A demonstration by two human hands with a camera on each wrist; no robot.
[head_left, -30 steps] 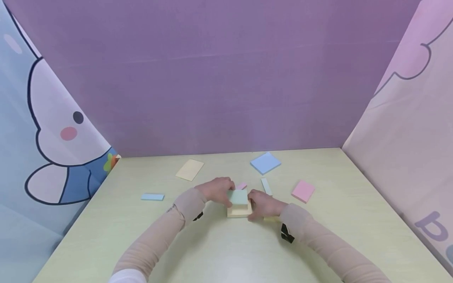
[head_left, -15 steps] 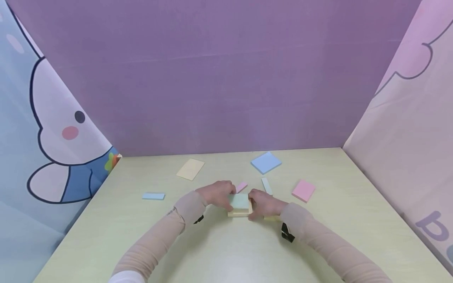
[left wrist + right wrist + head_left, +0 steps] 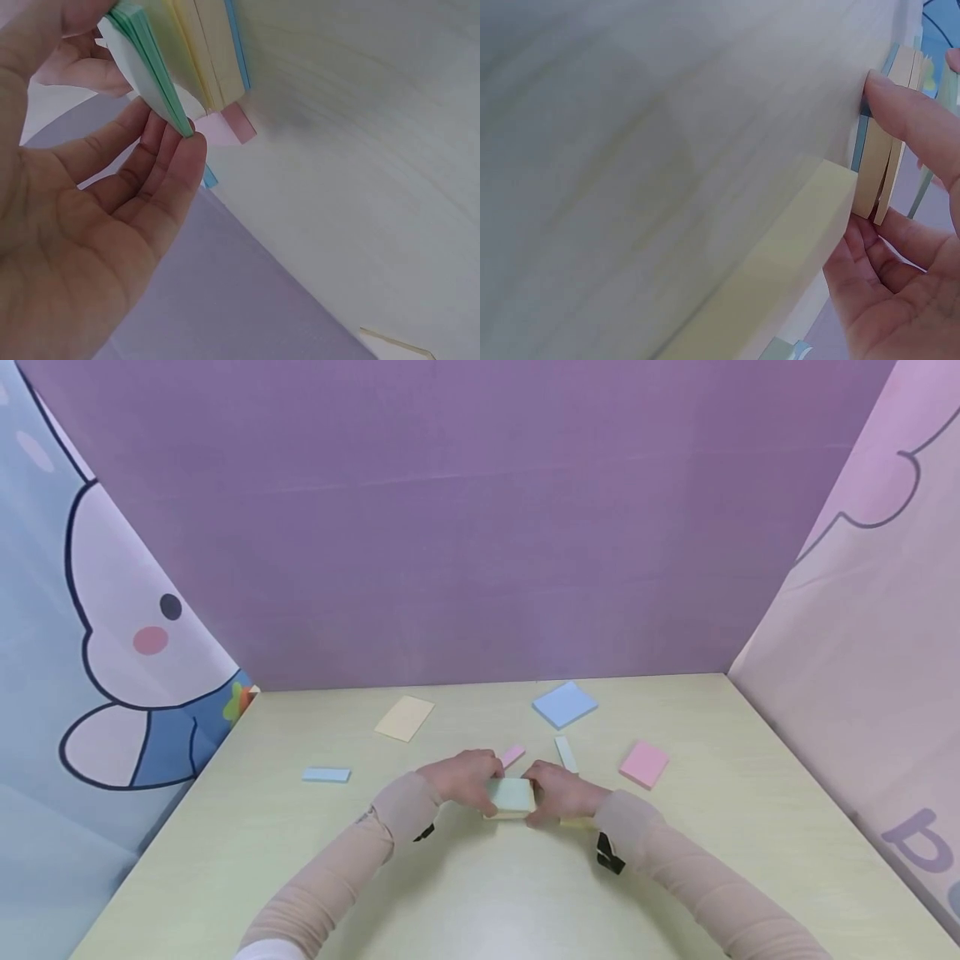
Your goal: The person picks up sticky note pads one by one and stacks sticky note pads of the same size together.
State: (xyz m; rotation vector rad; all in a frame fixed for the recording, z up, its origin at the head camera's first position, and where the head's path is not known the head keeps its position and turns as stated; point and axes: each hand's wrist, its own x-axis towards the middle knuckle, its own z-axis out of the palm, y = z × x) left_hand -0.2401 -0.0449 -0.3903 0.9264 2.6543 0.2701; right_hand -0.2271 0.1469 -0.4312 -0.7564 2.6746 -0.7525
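Note:
A pale green sticky-note pad (image 3: 512, 793) is pinched by the left hand (image 3: 467, 778) between thumb and fingers. In the left wrist view the green pad (image 3: 154, 67) stands slightly apart from a stack of cream sticky-note pads (image 3: 217, 64) with a blue layer (image 3: 238, 45) at its table side. Thumb and fingers of the right hand (image 3: 562, 792) grip the edges of this stack, as the right wrist view shows at the cream pads (image 3: 876, 169). Close beside that hand lies a thick yellow pad (image 3: 772, 262), mostly covered in the head view.
Beyond the hands lie a narrow pink pad (image 3: 513, 756) and a narrow pale strip pad (image 3: 566, 753). A blue pad (image 3: 565, 705) and a cream pad (image 3: 405, 718) are farther back. To the right is a pink pad (image 3: 643, 764), to the left a light blue strip pad (image 3: 326, 775).
The left hand has brought the green pad toward the person and slightly right, down over the cream stack. More of the narrow pink pad shows. The right hand has barely moved.

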